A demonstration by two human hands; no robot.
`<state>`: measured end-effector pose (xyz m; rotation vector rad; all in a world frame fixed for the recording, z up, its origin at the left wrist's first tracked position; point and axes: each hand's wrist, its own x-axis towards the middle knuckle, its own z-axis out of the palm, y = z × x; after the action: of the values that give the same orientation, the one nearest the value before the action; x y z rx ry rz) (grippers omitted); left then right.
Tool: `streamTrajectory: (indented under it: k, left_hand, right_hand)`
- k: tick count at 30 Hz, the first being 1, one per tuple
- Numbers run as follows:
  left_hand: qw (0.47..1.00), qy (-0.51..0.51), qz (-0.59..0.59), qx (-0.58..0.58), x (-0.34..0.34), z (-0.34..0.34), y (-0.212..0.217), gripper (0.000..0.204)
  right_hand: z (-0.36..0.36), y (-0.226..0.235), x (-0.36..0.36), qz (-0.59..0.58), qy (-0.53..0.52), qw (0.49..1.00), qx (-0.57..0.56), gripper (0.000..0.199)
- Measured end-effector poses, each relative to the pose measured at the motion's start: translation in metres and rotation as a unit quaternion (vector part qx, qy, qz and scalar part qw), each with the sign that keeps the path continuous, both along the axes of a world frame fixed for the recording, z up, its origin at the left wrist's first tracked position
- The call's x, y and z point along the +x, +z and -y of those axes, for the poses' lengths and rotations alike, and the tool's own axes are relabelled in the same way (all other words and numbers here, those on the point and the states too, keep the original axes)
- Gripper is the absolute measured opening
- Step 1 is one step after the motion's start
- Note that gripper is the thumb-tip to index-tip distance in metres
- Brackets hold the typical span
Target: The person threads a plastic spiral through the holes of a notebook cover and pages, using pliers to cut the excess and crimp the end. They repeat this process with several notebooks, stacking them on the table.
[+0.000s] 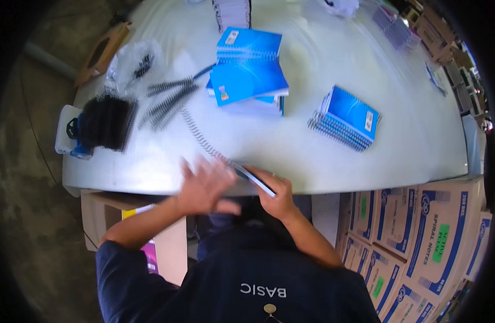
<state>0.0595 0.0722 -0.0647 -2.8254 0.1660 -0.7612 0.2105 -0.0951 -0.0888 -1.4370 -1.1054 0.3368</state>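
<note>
At the table's near edge, my right hand (277,195) is closed on a thin notebook (260,181), seen nearly edge-on. A long dark spiral binding coil (200,137) stretches from the notebook's left end up across the table. My left hand (207,185) is blurred by motion beside that coil, its fingers spread and nothing visible in them. Whether it touches the coil I cannot tell. Several loose spiral coils (169,102) lie farther off. Beyond my hands sits a stack of blue-covered spiral notebooks (250,81).
A second blue notebook stack (349,110) sits to the right. At left are a dark bundle of coils (107,123), a clear plastic bag (130,64) and a cardboard piece (101,53). Cardboard cartons (444,237) are piled below right; an open box (169,242) stands below left.
</note>
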Motion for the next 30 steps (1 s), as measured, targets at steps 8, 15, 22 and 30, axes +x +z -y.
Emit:
streamTrajectory:
  k: [8,15,22,30]
  left_hand:
    - [0.979,-0.051,-0.101,-0.168,-0.023,0.014,-0.055,0.111]
    - [0.976,-0.029,-0.052,-0.208,-0.01,0.015,-0.068,0.125]
    - [0.997,-0.013,0.051,-0.06,-0.005,-0.02,-0.052,0.104]
    - [0.993,-0.008,0.11,-0.028,0.026,0.026,0.004,0.095]
  right_hand:
    - [0.003,-0.001,-0.005,0.084,0.007,0.996,-0.002,0.054]
    - [0.005,-0.02,-0.01,0.072,0.02,0.997,-0.008,0.055]
    - [-0.004,-0.028,-0.027,0.094,0.092,0.991,0.009,0.063]
    - [-0.007,-0.035,-0.029,0.092,0.093,0.991,0.023,0.061]
